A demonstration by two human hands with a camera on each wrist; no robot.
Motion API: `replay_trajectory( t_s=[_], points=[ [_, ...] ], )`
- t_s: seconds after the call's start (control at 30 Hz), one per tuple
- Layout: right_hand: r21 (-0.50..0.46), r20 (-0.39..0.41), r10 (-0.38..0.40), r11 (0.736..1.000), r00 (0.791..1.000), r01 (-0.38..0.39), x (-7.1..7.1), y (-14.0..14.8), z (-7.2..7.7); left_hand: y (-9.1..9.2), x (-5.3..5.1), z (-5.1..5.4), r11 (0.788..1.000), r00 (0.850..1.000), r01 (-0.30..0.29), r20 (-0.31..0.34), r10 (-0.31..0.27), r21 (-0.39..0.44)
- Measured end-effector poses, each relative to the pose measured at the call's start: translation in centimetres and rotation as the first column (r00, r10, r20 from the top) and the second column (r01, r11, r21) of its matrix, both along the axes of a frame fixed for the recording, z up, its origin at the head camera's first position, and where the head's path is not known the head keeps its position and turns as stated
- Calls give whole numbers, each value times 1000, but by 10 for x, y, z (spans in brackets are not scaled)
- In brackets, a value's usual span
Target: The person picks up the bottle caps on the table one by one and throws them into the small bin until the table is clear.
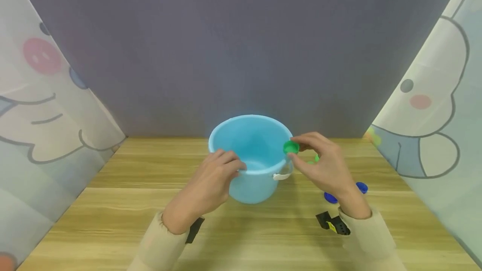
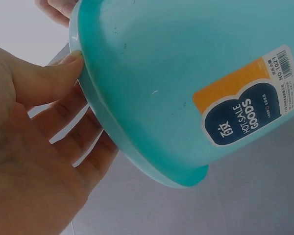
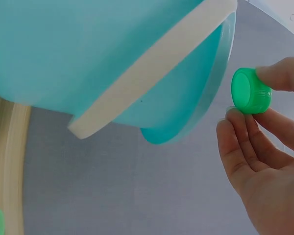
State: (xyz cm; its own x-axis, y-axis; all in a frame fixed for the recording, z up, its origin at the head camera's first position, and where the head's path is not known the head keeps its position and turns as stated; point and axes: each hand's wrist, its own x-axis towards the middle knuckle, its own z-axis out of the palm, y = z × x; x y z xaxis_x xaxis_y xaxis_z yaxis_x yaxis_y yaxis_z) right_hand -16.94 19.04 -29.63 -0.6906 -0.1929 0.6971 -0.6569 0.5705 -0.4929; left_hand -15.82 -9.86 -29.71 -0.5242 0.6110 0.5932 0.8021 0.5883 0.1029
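A light blue plastic bucket stands upright on the wooden table. My left hand grips its near left rim; in the left wrist view the thumb lies against the outer side and the other fingers reach over the rim. My right hand pinches a green bottle cap between thumb and fingers beside the bucket's right rim. That cap is apart from the bucket in the right wrist view. The bucket's white handle hangs down at its right side.
Two blue caps lie on the table near my right wrist. Green caps lie partly hidden behind the right hand. A grey wall rises behind, and printed cartoon sheets stand at both sides.
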Motion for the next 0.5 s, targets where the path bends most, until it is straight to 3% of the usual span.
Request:
replay_trajectory(
  t_s=[0.23,0.5],
  points=[
    [-13,-45,46,999,998,-47,-7,-5,-3,0,-1,1,1000,1000,-5,-2,5,-7],
    [-30,-4,66,997,998,-66,-11,-15,-2,0,1,0,1000,1000,-11,-2,11,-17]
  ],
)
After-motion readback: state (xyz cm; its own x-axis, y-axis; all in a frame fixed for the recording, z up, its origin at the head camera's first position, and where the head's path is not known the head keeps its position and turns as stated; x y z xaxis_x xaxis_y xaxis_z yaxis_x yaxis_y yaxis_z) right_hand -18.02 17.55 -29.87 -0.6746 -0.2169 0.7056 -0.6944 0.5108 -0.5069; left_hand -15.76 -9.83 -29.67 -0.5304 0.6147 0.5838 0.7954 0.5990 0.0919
